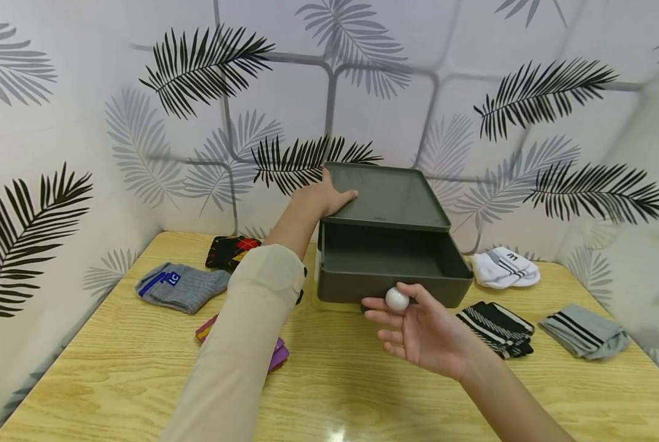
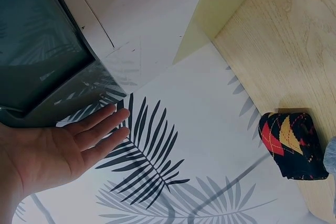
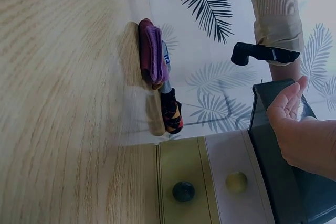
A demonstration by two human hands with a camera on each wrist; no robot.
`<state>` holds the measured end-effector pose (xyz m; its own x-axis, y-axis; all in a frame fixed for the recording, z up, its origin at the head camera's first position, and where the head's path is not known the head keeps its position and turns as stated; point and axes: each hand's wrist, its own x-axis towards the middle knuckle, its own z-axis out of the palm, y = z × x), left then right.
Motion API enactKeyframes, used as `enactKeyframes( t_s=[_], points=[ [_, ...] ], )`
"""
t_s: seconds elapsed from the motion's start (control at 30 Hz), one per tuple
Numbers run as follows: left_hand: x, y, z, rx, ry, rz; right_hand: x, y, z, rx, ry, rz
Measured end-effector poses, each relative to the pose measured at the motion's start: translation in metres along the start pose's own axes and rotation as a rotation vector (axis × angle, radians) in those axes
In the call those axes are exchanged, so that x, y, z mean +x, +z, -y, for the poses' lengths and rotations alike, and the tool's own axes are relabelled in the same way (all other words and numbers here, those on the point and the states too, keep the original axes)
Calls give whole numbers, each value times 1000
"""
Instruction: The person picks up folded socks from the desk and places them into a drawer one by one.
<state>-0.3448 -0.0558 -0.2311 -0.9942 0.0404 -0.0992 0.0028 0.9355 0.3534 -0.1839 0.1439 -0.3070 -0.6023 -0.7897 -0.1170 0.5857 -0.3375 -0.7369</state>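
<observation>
A small stacked drawer cabinet has a dark grey top [image 1: 390, 195], and its grey upper drawer [image 1: 351, 283] is pulled out; the part of the drawer's inside that shows holds nothing. My right hand [image 1: 431, 341], palm up, pinches the round white knob [image 1: 397, 299] on that drawer's front between thumb and forefinger, the other fingers loose. At the cabinet's far left edge rests my left hand [image 1: 327, 195], its thumb lying on the top. In the left wrist view its fingers [image 2: 97, 132] stretch straight past the edge, with the thumb hidden.
Below lie a pale drawer [image 3: 223, 156] with a yellow knob and a yellow-green drawer [image 3: 178, 156] with a dark knob. Folded socks flank the cabinet: grey-blue [image 1: 182, 287], argyle [image 1: 226, 252], purple [image 1: 278, 356], white [image 1: 505, 268], black striped [image 1: 497, 328] and grey striped [image 1: 583, 331].
</observation>
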Motion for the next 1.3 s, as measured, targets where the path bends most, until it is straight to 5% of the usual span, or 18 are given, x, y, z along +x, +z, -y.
enactKeyframes(
  t_s=[1.3],
  points=[
    [0, 1, 0, -20, -3, 8, -13, 7, -13, 0, -9, 48]
  ],
)
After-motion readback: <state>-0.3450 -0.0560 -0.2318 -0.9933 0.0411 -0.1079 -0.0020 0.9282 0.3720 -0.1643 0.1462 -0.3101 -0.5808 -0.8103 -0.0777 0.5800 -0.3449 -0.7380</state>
